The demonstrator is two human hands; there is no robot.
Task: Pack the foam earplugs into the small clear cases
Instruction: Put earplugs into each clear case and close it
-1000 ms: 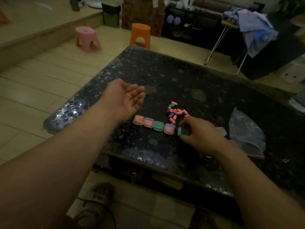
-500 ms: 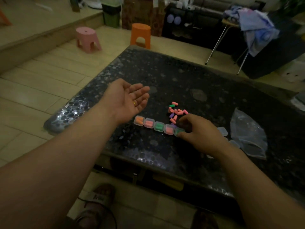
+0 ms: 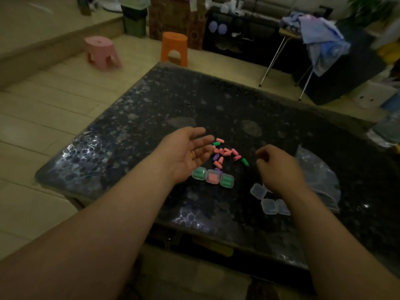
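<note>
The person stands at the near edge of a dark speckled table (image 3: 151,118), both forearms reaching in over it. The left hand (image 3: 186,154) is turned palm up, fingers straight and slightly spread, holding nothing; a yellow ring (image 3: 191,155) shows on one finger. Its fingertips end just beside the loose foam earplugs (image 3: 225,152), a small scatter of pink, green and purple pieces lying near the table's middle.

At 3 o'clock from that scatter is the right hand (image 3: 277,165), knuckles up, fingers loosely curled with the thumb and forefinger apart; I can see nothing between them.

At 6 o'clock from the scatter lies a short row of filled cases, touching side by side: a green-filled case (image 3: 199,173) next to the left palm, a pink-filled case (image 3: 213,176), and another green one (image 3: 227,180). At 4 o'clock from the pile, partly under the right wrist, lie the empty clear cases (image 3: 269,206). A crumpled clear plastic bag (image 3: 318,176) rests beyond the right hand at 3 o'clock.

Off the far end of the table, on the floor, a pink stool (image 3: 101,50) stands at 11 o'clock and an orange stool (image 3: 175,48) at 12.
</note>
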